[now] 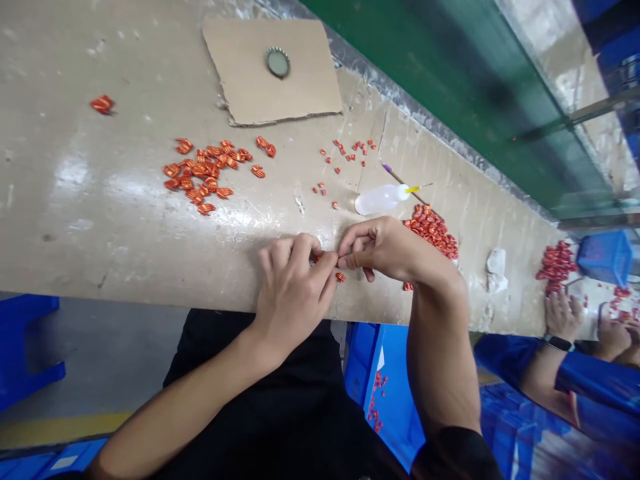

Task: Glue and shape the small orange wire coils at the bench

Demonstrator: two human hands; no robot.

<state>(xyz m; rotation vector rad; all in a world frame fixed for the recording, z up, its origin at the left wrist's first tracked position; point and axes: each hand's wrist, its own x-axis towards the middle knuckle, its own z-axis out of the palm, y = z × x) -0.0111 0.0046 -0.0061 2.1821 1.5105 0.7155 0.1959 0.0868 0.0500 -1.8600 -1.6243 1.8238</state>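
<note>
Crimped orange-red piece (317,259): tiny, held at the counter (100,220) edge, pinched narrowly between left hand (293,293) and right hand (377,250) fingers. Probably light, fragile; grip by its edge.

Bottle cap (278,62) on cardboard (300,93), plastic squeeze bottle (381,200), blue crate (606,257)

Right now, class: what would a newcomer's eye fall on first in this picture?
The left hand and right hand meet at the worktop's edge, pinching a tiny red piece. Beyond them lies a heap of shiny orange-red pieces, and a bottle cap sits on a cardboard sheet.
</note>
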